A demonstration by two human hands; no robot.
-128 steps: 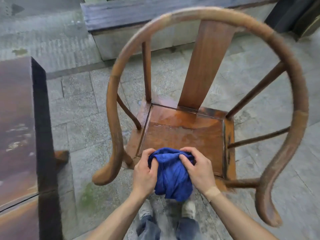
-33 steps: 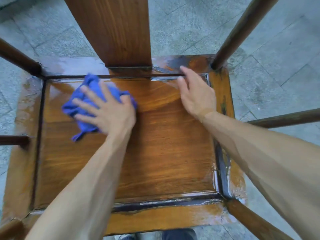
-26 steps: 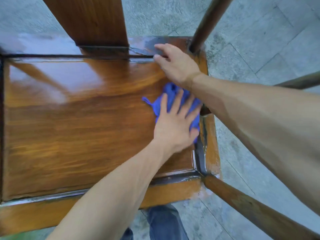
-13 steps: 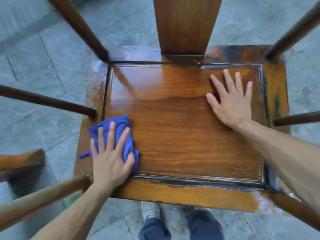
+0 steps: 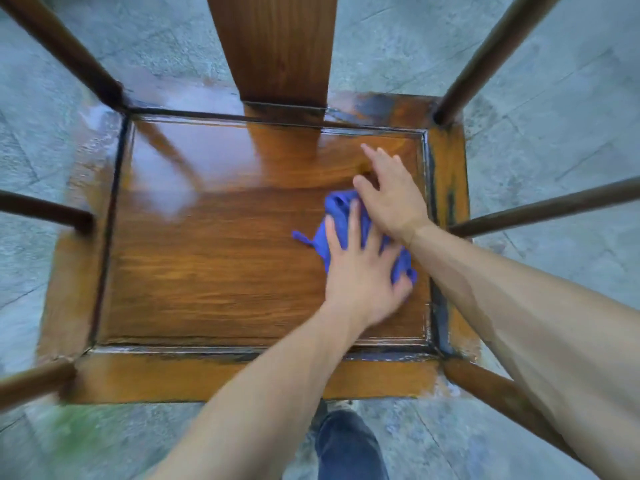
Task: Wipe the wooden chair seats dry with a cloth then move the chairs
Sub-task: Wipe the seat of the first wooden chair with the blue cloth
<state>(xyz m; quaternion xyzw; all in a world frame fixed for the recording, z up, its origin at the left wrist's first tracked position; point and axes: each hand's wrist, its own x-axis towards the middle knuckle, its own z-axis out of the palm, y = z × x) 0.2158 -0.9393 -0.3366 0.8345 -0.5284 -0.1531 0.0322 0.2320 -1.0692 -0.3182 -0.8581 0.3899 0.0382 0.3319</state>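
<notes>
Fingers of the left hand (image 5: 360,271): spread flat and pressing down on a crumpled blue cloth (image 5: 337,220), palm over its near part; no pinch, the cloth is pinned under the hand, presumably so the whole palm drives it across the wood.

Fingers of the right hand (image 5: 391,199): extended, laid flat, holding nothing. The heel overlaps the far edge of the cloth; the fingertips rest on bare wood beyond it. Likely a brace for the lean over the chair.

Blue cloth: bunched, lying on the seat panel under both hands, one loose tail trailing to the left of the left fingers.

Brown wooden chair seat (image 5: 214,258): recessed panel inside a raised frame. A wet sheen shows far to the left of the fingers and along the back; dark water sits in the frame groove just right of the fingers and along the near edge.

Flat wooden back splat (image 5: 277,46): upright, beyond the fingers.

Grey stone paving (image 5: 554,81): around the chair.

Judgement: wiping is partway; chair not yet moved.
</notes>
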